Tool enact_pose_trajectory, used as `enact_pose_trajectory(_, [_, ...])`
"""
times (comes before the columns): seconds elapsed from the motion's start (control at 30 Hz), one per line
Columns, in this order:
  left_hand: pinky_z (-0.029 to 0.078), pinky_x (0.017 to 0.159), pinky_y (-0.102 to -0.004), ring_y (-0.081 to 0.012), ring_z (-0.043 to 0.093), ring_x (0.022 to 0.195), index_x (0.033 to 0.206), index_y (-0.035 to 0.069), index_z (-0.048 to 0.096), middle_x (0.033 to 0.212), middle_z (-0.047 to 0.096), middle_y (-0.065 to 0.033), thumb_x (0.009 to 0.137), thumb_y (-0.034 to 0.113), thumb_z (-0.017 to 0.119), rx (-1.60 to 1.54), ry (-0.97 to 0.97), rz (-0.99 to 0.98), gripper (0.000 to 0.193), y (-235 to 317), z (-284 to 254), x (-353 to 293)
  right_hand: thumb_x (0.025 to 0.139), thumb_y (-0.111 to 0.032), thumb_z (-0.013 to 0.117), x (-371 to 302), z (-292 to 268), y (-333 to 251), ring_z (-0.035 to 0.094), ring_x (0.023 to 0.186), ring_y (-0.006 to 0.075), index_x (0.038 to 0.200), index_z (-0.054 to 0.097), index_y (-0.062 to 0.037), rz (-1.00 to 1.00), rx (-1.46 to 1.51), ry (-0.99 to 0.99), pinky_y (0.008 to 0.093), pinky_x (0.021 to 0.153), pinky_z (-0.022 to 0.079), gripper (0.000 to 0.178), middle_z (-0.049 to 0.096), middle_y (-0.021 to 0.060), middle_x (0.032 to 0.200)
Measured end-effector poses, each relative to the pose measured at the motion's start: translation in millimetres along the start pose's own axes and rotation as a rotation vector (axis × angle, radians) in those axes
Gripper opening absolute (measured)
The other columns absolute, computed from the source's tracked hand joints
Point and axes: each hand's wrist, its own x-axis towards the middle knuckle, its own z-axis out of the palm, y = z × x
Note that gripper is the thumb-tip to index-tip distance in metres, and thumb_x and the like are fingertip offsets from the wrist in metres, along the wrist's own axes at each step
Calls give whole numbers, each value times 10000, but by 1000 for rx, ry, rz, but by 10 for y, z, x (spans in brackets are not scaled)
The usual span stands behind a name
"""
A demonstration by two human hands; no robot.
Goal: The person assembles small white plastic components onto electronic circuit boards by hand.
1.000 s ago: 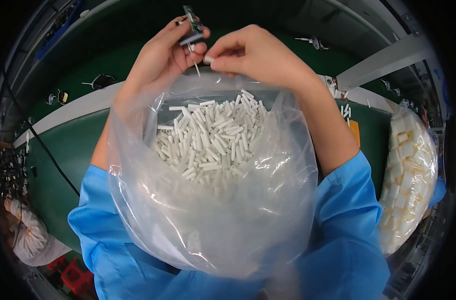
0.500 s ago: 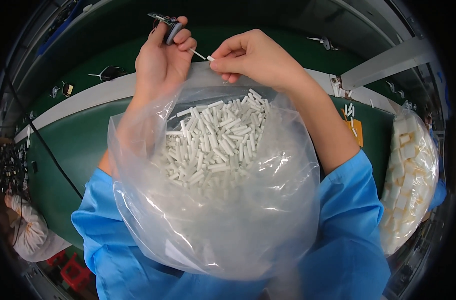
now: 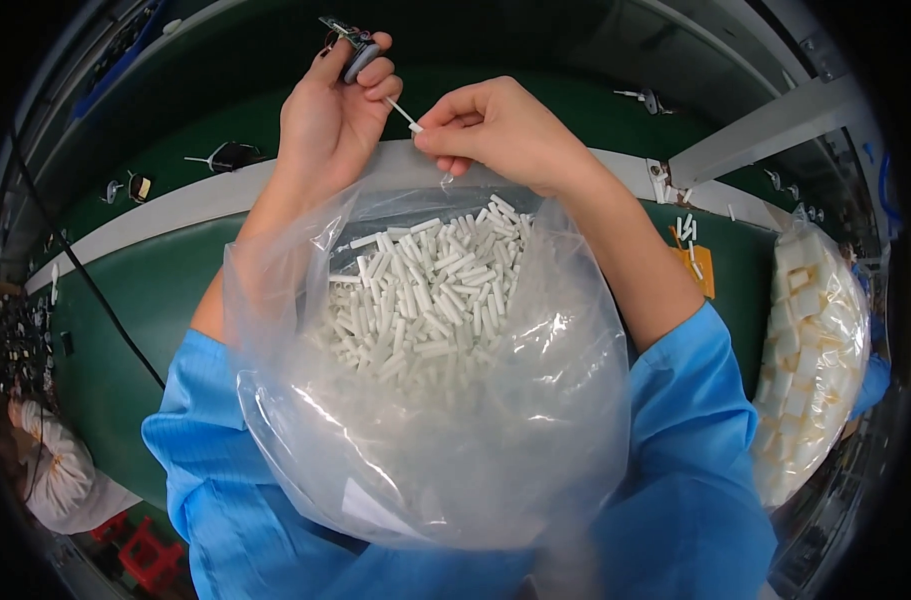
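Raised at the upper middle, my left hand (image 3: 325, 130) grips a small electronic part (image 3: 359, 62) with a bare circuit board and a round grey body. A thin white lead (image 3: 402, 109) runs from that hand toward the right. At the lead's end, the thumb and fingers of my right hand (image 3: 510, 135) pinch a short white tube (image 3: 416, 127), mostly covered by the fingertips. How far the lead sits in it I cannot tell. Below both hands, between my forearms, a clear plastic bag (image 3: 455, 460) lies open, holding a heap of similar white tubes (image 3: 425, 290).
A pale ledge (image 3: 200, 203) crosses beyond the bag, bordering a green surface with a similar black part (image 3: 231, 156) and more small parts. A grey post (image 3: 765, 130) rises at right. Nearby are loose tubes, an orange piece (image 3: 707, 272) and a bag of pale blocks (image 3: 810, 360). Another person's sleeve (image 3: 60, 470) shows left.
The left hand with the electronic part appears slightly farther right, and the right hand slightly lower. The tube shows less between the fingertips. The whole view has shifted a little.
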Motion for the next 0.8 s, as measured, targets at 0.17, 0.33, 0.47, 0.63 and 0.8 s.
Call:
enact_pose_trajectory(0.17, [373, 618, -248, -119, 380, 682, 1034, -4, 414, 988, 500, -110, 999, 142, 338, -2, 48, 66, 168, -32, 105, -82, 811, -111, 677, -6, 17, -45, 570, 607, 85, 871, 658, 55, -25, 77, -30, 207, 583, 477, 177, 626, 44, 694])
enact_pose_trajectory(0.33, [392, 620, -275, -145, 421, 694, 1021, 19, 420, 972, 533, -123, 997, 148, 346, -50, 67, 58, 151, -43, 72, -87, 814, -118, 676, -17, 47, -61, 565, 606, 81, 882, 658, 39, -29, -5, 47, 203, 575, 468, 172, 626, 41, 699])
enact_pose_trajectory(0.47, [442, 760, -318, -187, 537, 846, 1060, 28, 428, 1040, 565, -134, 997, 165, 349, 20, 56, 15, 170, -52, 85, -101, 788, -117, 663, 4, 86, -54, 613, 574, 103, 842, 675, 29, -95, -137, 145, 233, 565, 503, 156, 652, 65, 658])
enact_pose_trajectory(0.63, [368, 998, -390, -241, 536, 1138, 1125, 37, 452, 1188, 577, -150, 994, 197, 365, 304, 206, 49, 224, -190, 304, -184, 852, -141, 653, 18, 62, -35, 577, 633, 75, 891, 657, 30, -244, 1, 349, 216, 558, 471, 175, 637, 39, 736])
enact_pose_trajectory(0.8, [382, 995, -373, -228, 558, 1091, 1142, 32, 457, 1178, 580, -152, 994, 196, 363, 348, 217, 82, 240, -173, 318, -219, 806, -157, 649, 20, 135, 0, 634, 621, 231, 810, 670, -17, -581, -376, 517, 302, 594, 510, 141, 653, 99, 730])
